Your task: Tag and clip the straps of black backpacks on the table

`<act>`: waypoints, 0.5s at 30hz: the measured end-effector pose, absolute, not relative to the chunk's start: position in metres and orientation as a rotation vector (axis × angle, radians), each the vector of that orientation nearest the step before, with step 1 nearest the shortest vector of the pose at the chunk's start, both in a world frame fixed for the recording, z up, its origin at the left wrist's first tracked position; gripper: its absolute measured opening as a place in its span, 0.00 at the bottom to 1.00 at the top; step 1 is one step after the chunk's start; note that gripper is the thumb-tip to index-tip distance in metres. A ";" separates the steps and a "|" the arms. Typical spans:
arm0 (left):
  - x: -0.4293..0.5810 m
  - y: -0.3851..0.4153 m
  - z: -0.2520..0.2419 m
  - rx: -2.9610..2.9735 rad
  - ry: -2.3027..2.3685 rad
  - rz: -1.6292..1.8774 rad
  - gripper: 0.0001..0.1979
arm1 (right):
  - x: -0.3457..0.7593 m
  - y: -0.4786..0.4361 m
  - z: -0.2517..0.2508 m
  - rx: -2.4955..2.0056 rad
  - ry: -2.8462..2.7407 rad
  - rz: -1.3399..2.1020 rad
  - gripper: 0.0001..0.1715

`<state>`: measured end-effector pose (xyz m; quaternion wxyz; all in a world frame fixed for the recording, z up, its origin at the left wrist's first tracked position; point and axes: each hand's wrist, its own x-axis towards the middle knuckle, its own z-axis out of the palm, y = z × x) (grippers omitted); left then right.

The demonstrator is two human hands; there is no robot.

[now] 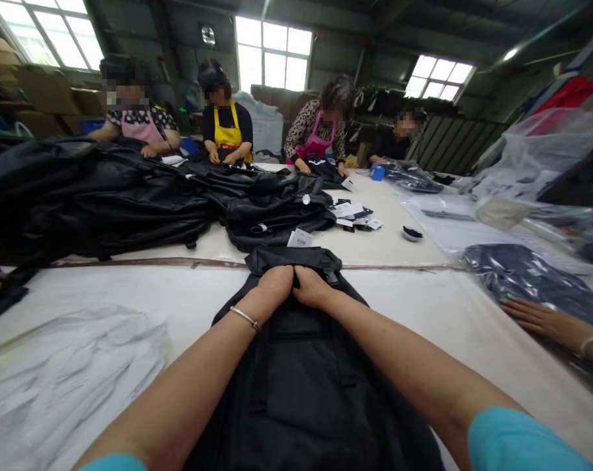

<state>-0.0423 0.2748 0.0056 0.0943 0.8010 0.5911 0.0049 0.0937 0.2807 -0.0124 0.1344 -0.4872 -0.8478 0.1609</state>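
A black backpack (303,379) lies on the white table in front of me, its top end pointing away. My left hand (276,285), with a silver bangle at the wrist, is closed at the edge of the backpack's top flap (289,258). Right beside it my right hand (310,286) is closed on the same edge, next to a black buckle (332,277). The fingertips of both hands are partly hidden at the flap. A white tag (300,238) with a barcode sticks out beyond the flap.
Black bags (144,190) are heaped at the left and centre. Clear plastic bags (75,379) lie at the left. Loose tags (355,214) and a small dish (412,234) sit farther off. At right, another person's hand (546,320) rests near a plastic-wrapped bag (531,278). Several co-workers stand opposite.
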 end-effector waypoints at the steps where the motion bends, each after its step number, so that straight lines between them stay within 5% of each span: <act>1: -0.043 0.272 0.005 2.388 1.761 0.027 0.14 | 0.095 0.283 -0.014 -1.366 -2.474 0.495 0.24; 15: -0.056 0.239 -0.002 2.665 1.813 0.177 0.10 | 0.083 0.293 0.009 -1.757 -2.756 0.411 0.27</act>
